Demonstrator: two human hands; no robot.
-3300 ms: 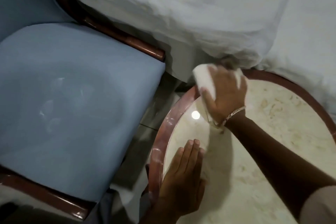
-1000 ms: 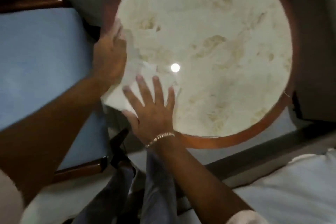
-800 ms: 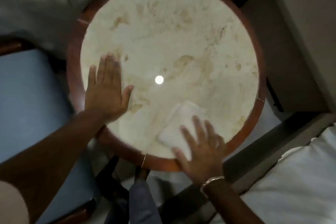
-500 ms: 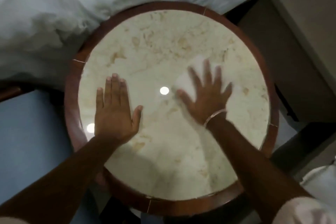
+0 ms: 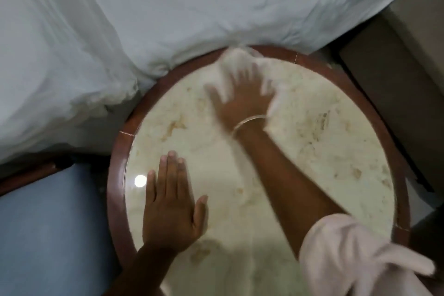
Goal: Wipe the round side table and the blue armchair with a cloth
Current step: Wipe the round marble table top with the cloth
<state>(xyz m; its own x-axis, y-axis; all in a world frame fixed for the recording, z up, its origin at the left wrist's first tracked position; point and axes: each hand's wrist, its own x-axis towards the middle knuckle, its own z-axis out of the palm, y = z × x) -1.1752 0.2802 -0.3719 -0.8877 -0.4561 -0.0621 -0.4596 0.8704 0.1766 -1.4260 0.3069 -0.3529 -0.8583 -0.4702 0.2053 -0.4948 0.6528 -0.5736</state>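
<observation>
The round side table point(image 5: 331, 151) has a cream marble top and a reddish wooden rim. My right hand point(image 5: 242, 101), blurred by motion and wearing a bracelet, presses a white cloth point(image 5: 236, 59) flat against the far edge of the top, fingers spread over it. My left hand point(image 5: 171, 206) lies flat and open on the near left part of the top, holding nothing. The blue armchair point(image 5: 48, 235) shows its seat at the lower left, beside the table.
A white bedsheet point(image 5: 168, 7) hangs over the far side and touches the table's far rim. A beige cabinet or wall panel point(image 5: 408, 79) stands at the right. The armchair's wooden arm point(image 5: 28, 175) runs along the left.
My right hand has slid the cloth from the table's middle right up to its far edge. My left hand has stayed flat on the near left of the top. The view has shifted.
</observation>
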